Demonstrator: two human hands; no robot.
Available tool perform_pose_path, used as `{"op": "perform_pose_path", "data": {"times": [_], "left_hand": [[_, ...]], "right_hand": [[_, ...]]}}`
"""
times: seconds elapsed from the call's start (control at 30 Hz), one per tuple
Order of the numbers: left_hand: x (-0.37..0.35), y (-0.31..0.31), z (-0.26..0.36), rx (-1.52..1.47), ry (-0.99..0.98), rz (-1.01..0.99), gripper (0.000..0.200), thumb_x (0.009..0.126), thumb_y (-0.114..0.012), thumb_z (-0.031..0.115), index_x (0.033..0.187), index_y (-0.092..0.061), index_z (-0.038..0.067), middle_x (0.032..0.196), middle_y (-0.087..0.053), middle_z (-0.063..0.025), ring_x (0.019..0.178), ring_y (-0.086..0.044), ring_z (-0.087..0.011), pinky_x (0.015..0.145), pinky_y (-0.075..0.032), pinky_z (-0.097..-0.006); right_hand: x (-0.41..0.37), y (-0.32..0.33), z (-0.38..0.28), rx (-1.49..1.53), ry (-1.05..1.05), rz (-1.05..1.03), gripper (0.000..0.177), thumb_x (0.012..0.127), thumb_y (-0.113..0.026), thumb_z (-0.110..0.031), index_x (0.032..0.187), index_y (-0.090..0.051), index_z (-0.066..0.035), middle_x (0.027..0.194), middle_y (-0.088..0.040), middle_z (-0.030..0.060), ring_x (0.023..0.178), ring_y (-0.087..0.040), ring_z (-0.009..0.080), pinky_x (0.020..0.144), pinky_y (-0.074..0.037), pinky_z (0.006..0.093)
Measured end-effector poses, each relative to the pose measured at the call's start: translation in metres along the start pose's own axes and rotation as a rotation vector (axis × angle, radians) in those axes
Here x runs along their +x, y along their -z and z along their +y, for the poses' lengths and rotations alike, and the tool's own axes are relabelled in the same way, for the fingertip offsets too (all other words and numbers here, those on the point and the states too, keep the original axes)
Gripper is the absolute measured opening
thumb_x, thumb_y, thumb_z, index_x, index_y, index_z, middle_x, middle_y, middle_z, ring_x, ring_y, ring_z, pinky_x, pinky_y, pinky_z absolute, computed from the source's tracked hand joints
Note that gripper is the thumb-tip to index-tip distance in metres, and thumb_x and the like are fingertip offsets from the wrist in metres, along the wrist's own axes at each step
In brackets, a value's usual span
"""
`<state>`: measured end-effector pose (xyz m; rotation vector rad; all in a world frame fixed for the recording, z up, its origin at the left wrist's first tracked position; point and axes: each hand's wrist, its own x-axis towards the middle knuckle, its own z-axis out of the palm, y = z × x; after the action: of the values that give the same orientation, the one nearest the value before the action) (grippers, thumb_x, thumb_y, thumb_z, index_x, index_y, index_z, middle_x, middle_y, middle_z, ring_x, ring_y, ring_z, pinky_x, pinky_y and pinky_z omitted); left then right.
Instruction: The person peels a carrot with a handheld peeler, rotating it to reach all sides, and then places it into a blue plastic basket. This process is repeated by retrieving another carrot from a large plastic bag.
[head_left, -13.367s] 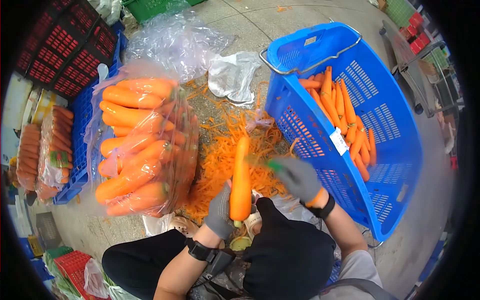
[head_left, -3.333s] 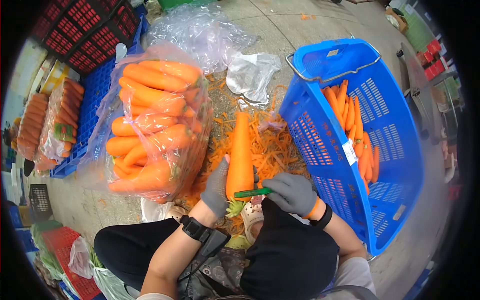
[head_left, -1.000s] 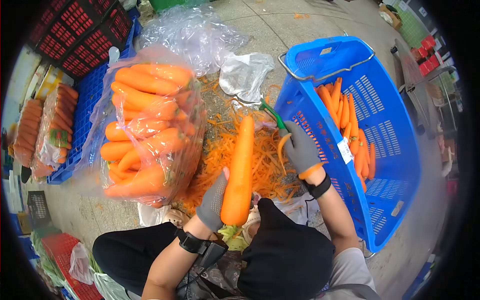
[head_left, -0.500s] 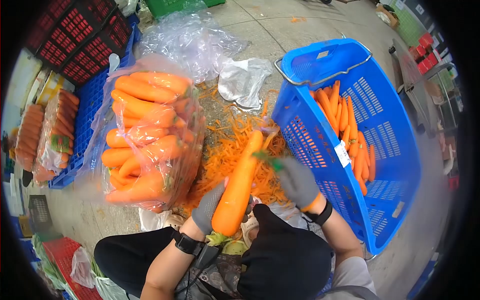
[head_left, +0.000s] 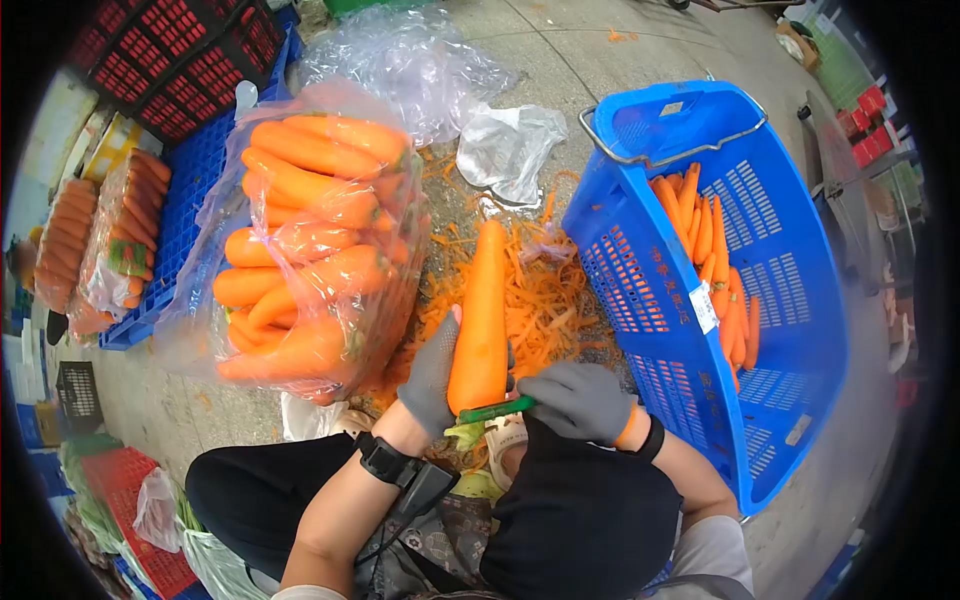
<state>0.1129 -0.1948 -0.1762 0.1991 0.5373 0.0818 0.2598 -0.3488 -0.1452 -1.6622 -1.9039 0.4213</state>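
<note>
A large orange carrot (head_left: pixel 482 320) points away from me, its thick end near my lap. My left hand (head_left: pixel 432 375), in a grey glove, is wrapped round the carrot from the left and beneath. In my gloved right hand (head_left: pixel 580 400) is a green peeler (head_left: pixel 497 409), lying across the carrot's thick end. Orange peelings (head_left: pixel 545 310) are heaped on the floor beyond and beside the carrot. A clear bag of large carrots (head_left: pixel 320 250) stands to the left. On the right, a blue basket (head_left: pixel 650 345) holds several thinner carrots (head_left: pixel 712 240).
Crumpled clear plastic (head_left: pixel 410 70) and a white bag (head_left: pixel 510 150) lie on the floor ahead. Black and red crates (head_left: pixel 180 60) and a blue pallet (head_left: pixel 190 200) are at the upper left, with bagged carrots (head_left: pixel 130 230) beside them. A red crate (head_left: pixel 130 500) is at the lower left.
My right hand has come down and back with the peeler, from beside the carrot's thin end to its thick end. The carrot now points straighter ahead. The view has shifted slightly.
</note>
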Motion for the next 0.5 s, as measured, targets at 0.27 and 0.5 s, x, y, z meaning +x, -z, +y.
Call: {"op": "perform_pose_path", "data": {"times": [0.27,0.5], "left_hand": [[-0.010,-0.012,-0.030,0.088,-0.040,0.114,0.048,0.089,-0.047,0.046,0.111,-0.051,0.004,0.089,-0.061,-0.0134,0.078,-0.061,-0.0251,0.071,-0.051,-0.0391],[0.007,0.014,-0.011,-0.003,-0.071,0.120,0.055,0.086,-0.043,0.057,0.105,-0.052,0.005,0.086,-0.059,-0.0163,0.074,-0.059,-0.0294,0.070,-0.050,-0.0427]], "right_hand": [[0.020,-0.020,0.106,-0.199,-0.483,0.461,0.024,0.083,-0.058,-0.019,0.106,-0.057,-0.010,0.084,-0.059,0.0113,0.077,-0.058,0.0286,0.064,-0.048,0.0368],[-0.006,-0.005,0.006,0.022,-0.050,0.107,0.028,0.077,-0.063,-0.015,0.105,-0.059,-0.013,0.080,-0.059,0.0052,0.069,-0.059,0.0237,0.055,-0.046,0.0329]]}}
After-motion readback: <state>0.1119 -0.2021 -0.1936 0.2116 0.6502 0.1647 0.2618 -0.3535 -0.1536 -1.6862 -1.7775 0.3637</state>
